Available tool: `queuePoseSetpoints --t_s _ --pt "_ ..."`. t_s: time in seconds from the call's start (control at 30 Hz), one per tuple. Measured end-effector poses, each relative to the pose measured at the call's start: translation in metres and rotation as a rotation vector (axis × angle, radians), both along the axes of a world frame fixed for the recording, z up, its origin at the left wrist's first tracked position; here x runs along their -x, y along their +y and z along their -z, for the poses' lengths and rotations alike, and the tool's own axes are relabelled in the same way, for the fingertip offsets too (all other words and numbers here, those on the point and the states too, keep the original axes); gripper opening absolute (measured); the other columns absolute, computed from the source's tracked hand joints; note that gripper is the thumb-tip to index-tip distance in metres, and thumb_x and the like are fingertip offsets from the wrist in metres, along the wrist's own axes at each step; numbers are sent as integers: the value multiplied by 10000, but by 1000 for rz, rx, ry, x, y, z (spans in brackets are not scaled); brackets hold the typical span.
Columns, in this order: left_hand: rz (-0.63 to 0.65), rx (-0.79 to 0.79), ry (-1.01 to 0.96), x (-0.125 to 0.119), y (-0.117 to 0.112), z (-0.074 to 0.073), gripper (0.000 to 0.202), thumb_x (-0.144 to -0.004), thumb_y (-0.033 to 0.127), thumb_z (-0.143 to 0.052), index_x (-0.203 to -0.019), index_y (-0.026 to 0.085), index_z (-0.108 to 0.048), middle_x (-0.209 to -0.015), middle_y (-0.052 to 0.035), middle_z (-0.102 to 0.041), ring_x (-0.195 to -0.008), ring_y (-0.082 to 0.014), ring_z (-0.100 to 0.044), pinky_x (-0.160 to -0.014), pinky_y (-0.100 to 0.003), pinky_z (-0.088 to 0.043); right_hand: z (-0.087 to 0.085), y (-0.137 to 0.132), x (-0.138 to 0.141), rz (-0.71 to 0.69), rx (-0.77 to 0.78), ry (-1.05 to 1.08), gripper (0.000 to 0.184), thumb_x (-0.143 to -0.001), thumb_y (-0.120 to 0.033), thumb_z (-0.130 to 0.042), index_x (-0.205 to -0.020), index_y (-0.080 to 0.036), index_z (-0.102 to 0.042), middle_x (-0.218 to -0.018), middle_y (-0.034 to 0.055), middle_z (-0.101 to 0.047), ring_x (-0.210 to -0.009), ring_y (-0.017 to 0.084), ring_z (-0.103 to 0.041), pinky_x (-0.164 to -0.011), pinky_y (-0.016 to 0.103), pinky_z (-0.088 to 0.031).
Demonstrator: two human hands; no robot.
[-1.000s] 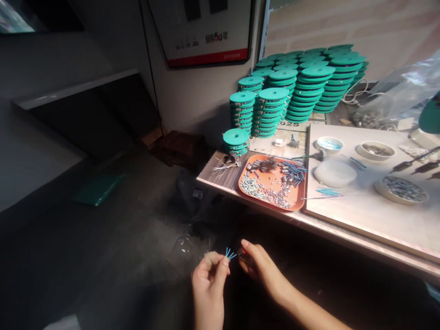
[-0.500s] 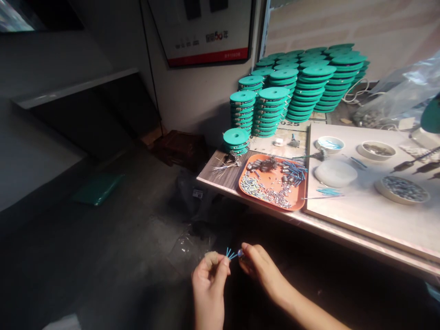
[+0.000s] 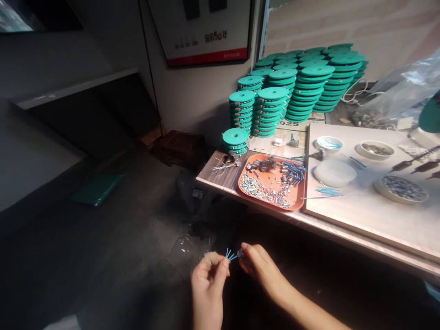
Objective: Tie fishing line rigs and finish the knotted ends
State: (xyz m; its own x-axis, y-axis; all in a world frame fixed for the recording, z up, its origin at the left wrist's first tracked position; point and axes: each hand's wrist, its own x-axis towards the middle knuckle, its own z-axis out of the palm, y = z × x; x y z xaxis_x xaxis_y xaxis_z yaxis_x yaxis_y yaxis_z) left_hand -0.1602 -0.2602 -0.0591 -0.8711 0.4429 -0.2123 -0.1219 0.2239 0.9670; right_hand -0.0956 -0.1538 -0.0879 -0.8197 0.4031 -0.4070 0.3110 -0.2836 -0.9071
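Note:
Low in the view, in front of the table edge, my left hand (image 3: 210,277) pinches several thin light-blue sticks (image 3: 231,255) between thumb and fingers. Their free ends fan out toward the right. Close beside it, my right hand (image 3: 257,263) is closed on a small shiny whitish piece (image 3: 239,253), too small to name. One blue stick reaches to that piece; whether it goes into it I cannot tell. A beige wrap covers a finger of my left hand.
On the table, an orange tray (image 3: 297,201) holds small metal parts and blue pieces. Stacked green discs (image 3: 273,93) stand behind it. Rightward lie a white round pad (image 3: 335,173), a bowl of blue sticks (image 3: 318,145) and a dish of grey parts (image 3: 381,191).
Both hands keep almost the same place and grip. The small piece in my right hand looks slightly turned. The view has shifted very little.

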Motion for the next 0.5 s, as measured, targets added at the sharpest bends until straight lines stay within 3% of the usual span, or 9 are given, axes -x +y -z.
queuePoseSetpoints --t_s 0.17,0.5 --pt "59 -1 -11 1 -2 -2 248 -704 317 -599 -525 172 -509 -519 26 -463 -541 -132 -447 -558 -225 -370 3 1 0 -3 -21 10 511 -799 -592 -304 -475 -199 -346 -483 -47 -313 -496 104 -281 -495 240 -275" --pt "71 -7 -49 3 1 -3 239 -705 311 -601 -536 171 -506 -521 38 -456 -544 -120 -436 -566 -213 -364 -8 2 -2 -24 -84 29 500 -801 -573 -316 -469 -201 -345 -476 -48 -309 -511 112 -297 -509 247 -254"
